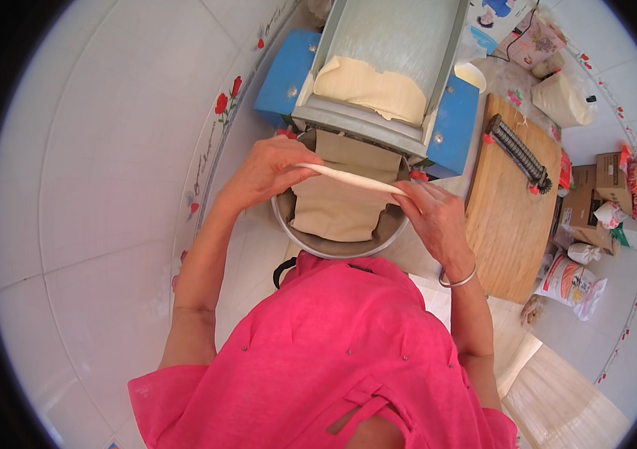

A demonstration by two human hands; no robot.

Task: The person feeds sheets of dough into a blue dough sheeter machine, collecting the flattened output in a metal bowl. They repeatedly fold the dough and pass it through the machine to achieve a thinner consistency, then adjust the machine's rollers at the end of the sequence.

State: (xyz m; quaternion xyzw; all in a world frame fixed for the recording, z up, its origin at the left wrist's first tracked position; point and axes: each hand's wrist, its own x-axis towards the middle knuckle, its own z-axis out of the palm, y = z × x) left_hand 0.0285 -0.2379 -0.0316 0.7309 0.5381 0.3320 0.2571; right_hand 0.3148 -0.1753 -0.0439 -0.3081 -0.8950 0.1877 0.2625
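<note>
A folded edge of a pale dough sheet (346, 175) is stretched between my two hands. My left hand (276, 168) pinches its left end and my right hand (430, 216) its right end. Below and behind this edge, more dough (338, 216) lies in a round metal basin (324, 247). Dough also hangs beneath the front of a dough sheeter with blue side housings (457, 126). On the machine's sloping metal tray (391, 33) rests another piece of dough (371, 87) with a ragged edge, close to the rollers.
To the right is a wooden board (512, 236) with a noodle-cutting roller attachment (520, 154) on it. Cardboard boxes (582, 199) and a printed bag (568, 283) stand beyond. A tiled wall (116, 196) rises close on the left. A thin cable (523, 33) runs at the upper right.
</note>
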